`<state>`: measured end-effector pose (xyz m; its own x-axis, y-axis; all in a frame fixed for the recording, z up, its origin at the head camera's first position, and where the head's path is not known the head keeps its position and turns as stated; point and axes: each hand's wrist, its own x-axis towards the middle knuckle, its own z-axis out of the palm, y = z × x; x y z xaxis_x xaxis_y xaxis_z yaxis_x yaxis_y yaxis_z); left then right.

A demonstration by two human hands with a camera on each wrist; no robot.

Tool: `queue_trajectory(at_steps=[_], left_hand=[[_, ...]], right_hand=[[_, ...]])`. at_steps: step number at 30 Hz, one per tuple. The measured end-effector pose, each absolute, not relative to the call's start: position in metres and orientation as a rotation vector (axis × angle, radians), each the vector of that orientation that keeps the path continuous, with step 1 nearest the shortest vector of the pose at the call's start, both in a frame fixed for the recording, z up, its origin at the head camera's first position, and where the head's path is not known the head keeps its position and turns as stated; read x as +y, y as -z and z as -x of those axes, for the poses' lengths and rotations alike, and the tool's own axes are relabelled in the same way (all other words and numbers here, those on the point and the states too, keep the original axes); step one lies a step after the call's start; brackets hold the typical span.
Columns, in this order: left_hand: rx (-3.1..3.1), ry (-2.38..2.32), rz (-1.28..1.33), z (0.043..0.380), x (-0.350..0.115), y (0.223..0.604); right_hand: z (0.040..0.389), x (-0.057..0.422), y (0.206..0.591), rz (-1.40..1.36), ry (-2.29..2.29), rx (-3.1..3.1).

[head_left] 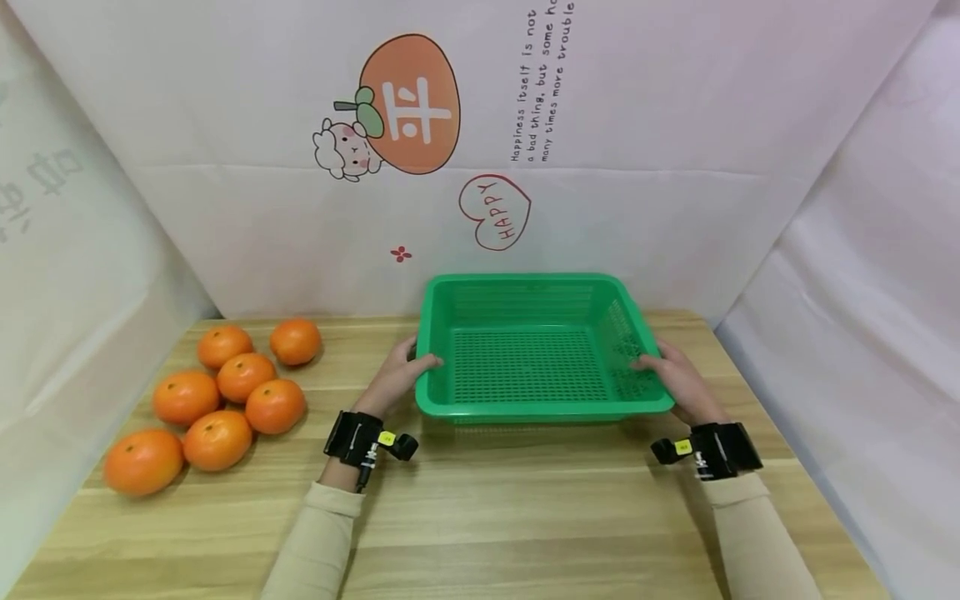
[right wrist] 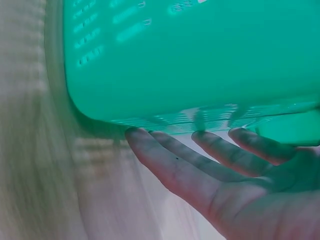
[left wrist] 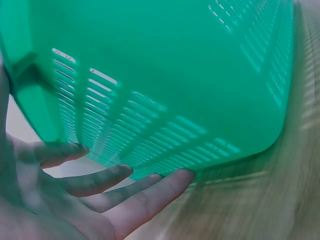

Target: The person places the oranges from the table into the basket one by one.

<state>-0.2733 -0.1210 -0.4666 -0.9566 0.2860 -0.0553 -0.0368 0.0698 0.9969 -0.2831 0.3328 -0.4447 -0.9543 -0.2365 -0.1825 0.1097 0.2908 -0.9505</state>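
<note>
A green plastic basket (head_left: 543,409) with a slotted floor and walls is held between both hands at the back of the table. My left hand (head_left: 393,379) grips its left side, the thumb over the rim and the other fingers (left wrist: 150,200) under it against the outer wall. On the opposite side my right hand (head_left: 682,383) holds the rim the same way, with its fingers (right wrist: 175,175) stretched along the outside of the slotted wall. Nothing lies inside the basket. In both wrist views the basket's lower edge is close over the wood.
Several oranges (head_left: 217,440) lie grouped on the left of the wooden table (head_left: 525,525). A white printed cloth (head_left: 637,225) hangs behind the table, and more white cloth (head_left: 862,292) flanks it at the right. Both wrists wear black camera straps (head_left: 352,437).
</note>
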Motion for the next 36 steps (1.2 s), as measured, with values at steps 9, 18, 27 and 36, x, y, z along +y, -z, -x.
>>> queue_trajectory(at_steps=[9,18,27,36], left_hand=[[2.114,-1.988,-0.244,0.269,-0.138,0.467],[2.124,-1.997,-0.212,0.266,-0.158,0.468],[2.171,-1.932,-0.155,0.262,-0.192,0.466],[2.178,-1.926,-0.204,0.26,-0.216,0.465]], right_hand=[[0.282,0.317,0.443,0.154,1.7,2.285],[0.278,0.296,0.444,0.153,1.689,2.299],[0.275,0.265,0.451,0.181,1.706,2.26],[0.278,0.243,0.45,0.252,1.714,2.259]])
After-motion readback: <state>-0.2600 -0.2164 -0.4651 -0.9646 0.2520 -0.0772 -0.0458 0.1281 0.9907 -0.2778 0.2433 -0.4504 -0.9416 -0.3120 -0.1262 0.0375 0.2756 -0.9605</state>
